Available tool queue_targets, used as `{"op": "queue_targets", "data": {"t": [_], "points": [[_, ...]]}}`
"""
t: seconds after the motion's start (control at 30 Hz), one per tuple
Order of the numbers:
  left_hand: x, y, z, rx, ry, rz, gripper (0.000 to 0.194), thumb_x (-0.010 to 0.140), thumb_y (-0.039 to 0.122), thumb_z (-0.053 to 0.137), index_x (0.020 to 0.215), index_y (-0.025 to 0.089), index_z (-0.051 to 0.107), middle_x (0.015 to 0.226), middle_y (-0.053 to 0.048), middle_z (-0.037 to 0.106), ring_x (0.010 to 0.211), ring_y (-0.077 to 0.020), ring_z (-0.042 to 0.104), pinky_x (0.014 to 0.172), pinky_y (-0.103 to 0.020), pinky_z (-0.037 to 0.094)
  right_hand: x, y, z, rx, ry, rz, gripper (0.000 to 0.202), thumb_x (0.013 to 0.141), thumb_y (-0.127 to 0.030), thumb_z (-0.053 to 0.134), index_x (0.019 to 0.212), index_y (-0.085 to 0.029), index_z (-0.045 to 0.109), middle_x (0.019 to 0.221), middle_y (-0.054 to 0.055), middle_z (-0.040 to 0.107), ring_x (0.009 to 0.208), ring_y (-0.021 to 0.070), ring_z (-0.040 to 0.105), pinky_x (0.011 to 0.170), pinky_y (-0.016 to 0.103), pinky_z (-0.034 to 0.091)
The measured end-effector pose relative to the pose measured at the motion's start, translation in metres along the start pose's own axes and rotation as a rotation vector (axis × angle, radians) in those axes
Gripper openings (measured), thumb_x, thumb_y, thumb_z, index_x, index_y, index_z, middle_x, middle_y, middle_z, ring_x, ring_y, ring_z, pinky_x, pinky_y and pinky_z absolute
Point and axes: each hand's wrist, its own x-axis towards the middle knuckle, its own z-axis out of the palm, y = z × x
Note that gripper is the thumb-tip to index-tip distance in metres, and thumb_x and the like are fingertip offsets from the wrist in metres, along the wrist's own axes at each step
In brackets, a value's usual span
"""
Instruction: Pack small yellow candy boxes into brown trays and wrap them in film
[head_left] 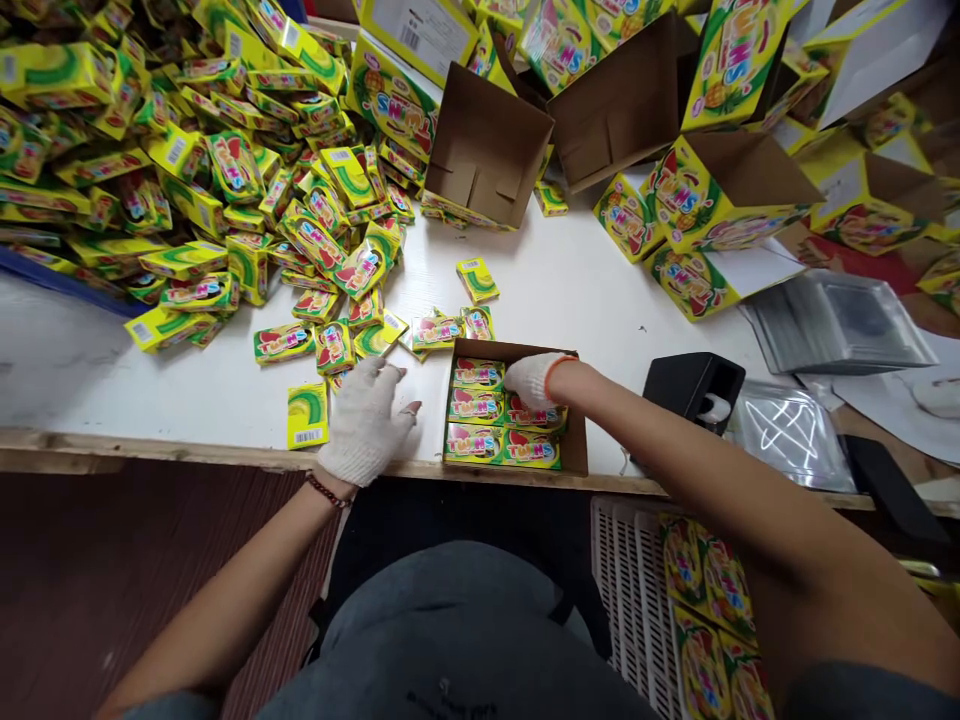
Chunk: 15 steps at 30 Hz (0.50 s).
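My left hand (369, 420), in a white glove with bare fingertips, rests over the table's front edge, fingers spread and nothing in it. A yellow-green pack (307, 416) lies just left of it. My right hand (534, 380), gloved with an orange cuff, reaches down into an open brown carton (576, 440); its fingers are bent down and what they hold, if anything, is hidden. Inside the carton, TWINS packs (475, 442) lie in two columns, face up. More loose packs (439, 331) lie just behind the carton and to its left.
A large heap of packs (240, 165) covers the back left. Open display boxes (487, 150) stand along the back and right. A black tape dispenser (694, 390) and clear plastic sheets (787, 430) are at right. A white crate (630, 590) sits below the table edge.
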Motion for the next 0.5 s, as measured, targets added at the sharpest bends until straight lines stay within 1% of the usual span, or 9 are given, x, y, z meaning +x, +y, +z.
{"op": "queue_targets", "data": {"t": [0.07, 0.13, 0.2, 0.27, 0.33, 0.4, 0.43, 0.47, 0.5], "points": [[0.0, -0.019, -0.004, 0.157, -0.097, -0.119, 0.04, 0.077, 0.038, 0.07, 0.108, 0.015, 0.061, 0.115, -0.017, 0.059, 0.109, -0.0359, 0.058, 0.09, -0.047, 0.05, 0.009, -0.005, 0.01, 0.028, 0.032, 0.035, 0.039, 0.072, -0.013, 0.075, 0.111, -0.01, 0.075, 0.115, 0.02, 0.073, 0.105, 0.0336, 0.07, 0.082, 0.036, 0.054], [0.0, -0.035, -0.007, 0.254, -0.172, -0.202, 0.045, 0.076, 0.046, 0.07, 0.108, 0.015, 0.061, 0.114, -0.018, 0.059, 0.104, -0.0364, 0.059, 0.085, -0.046, 0.05, 0.01, -0.005, 0.023, 0.042, 0.1, 0.069, 0.044, 0.077, -0.019, 0.074, 0.12, -0.009, 0.07, 0.123, 0.023, 0.069, 0.109, 0.035, 0.068, 0.083, 0.039, 0.054], [-0.001, -0.045, -0.006, 0.293, -0.205, -0.232, 0.052, 0.076, 0.053, 0.068, 0.112, 0.015, 0.061, 0.115, -0.018, 0.059, 0.102, -0.0363, 0.06, 0.084, -0.045, 0.049, 0.007, -0.001, 0.035, 0.056, 0.158, 0.111, 0.043, 0.085, -0.024, 0.066, 0.126, -0.008, 0.066, 0.126, 0.026, 0.066, 0.11, 0.0352, 0.068, 0.082, 0.04, 0.054], [-0.002, -0.05, -0.003, 0.291, -0.201, -0.235, 0.059, 0.076, 0.058, 0.067, 0.117, 0.015, 0.06, 0.116, -0.018, 0.059, 0.104, -0.0366, 0.06, 0.087, -0.046, 0.048, 0.003, 0.003, 0.046, 0.076, 0.175, 0.126, 0.036, 0.089, -0.023, 0.06, 0.121, -0.009, 0.068, 0.12, 0.026, 0.069, 0.104, 0.0329, 0.07, 0.079, 0.038, 0.053], [-0.006, -0.05, 0.002, 0.239, -0.168, -0.229, 0.063, 0.075, 0.06, 0.068, 0.119, 0.015, 0.059, 0.114, -0.017, 0.06, 0.105, -0.0362, 0.06, 0.09, -0.047, 0.048, 0.0, 0.006, 0.051, 0.094, 0.174, 0.111, 0.029, 0.088, -0.021, 0.059, 0.112, -0.011, 0.071, 0.113, 0.022, 0.072, 0.097, 0.0298, 0.071, 0.073, 0.034, 0.051], [-0.01, -0.045, 0.005, 0.136, -0.084, -0.177, 0.069, 0.073, 0.056, 0.072, 0.124, 0.013, 0.056, 0.116, -0.017, 0.06, 0.111, -0.0358, 0.059, 0.096, -0.048, 0.047, -0.005, 0.005, 0.05, 0.108, 0.184, 0.099, 0.024, 0.087, -0.022, 0.059, 0.106, -0.015, 0.073, 0.11, 0.018, 0.073, 0.093, 0.0275, 0.071, 0.069, 0.032, 0.049], [-0.013, -0.04, 0.006, 0.075, -0.023, -0.122, 0.075, 0.072, 0.053, 0.075, 0.13, 0.012, 0.051, 0.12, -0.018, 0.059, 0.116, -0.0357, 0.057, 0.1, -0.048, 0.047, -0.009, 0.003, 0.048, 0.146, 0.214, 0.093, 0.022, 0.088, -0.025, 0.058, 0.103, -0.017, 0.073, 0.105, 0.015, 0.073, 0.09, 0.0261, 0.07, 0.067, 0.032, 0.047], [-0.014, -0.034, 0.005, 0.019, 0.045, -0.049, 0.081, 0.073, 0.05, 0.076, 0.137, 0.012, 0.045, 0.126, -0.019, 0.057, 0.121, -0.0355, 0.055, 0.104, -0.048, 0.046, -0.014, 0.0, 0.044, 0.215, 0.271, 0.078, 0.022, 0.09, -0.029, 0.055, 0.098, -0.018, 0.073, 0.098, 0.012, 0.073, 0.085, 0.0245, 0.069, 0.065, 0.031, 0.046], [-0.016, -0.027, 0.004, -0.028, 0.115, 0.035, 0.087, 0.074, 0.046, 0.076, 0.144, 0.012, 0.038, 0.132, -0.02, 0.054, 0.126, -0.0353, 0.052, 0.107, -0.048, 0.044, -0.019, -0.004, 0.039, 0.314, 0.355, 0.05, 0.023, 0.092, -0.032, 0.053, 0.094, -0.019, 0.072, 0.09, 0.009, 0.072, 0.081, 0.0227, 0.067, 0.064, 0.031, 0.045]]}}
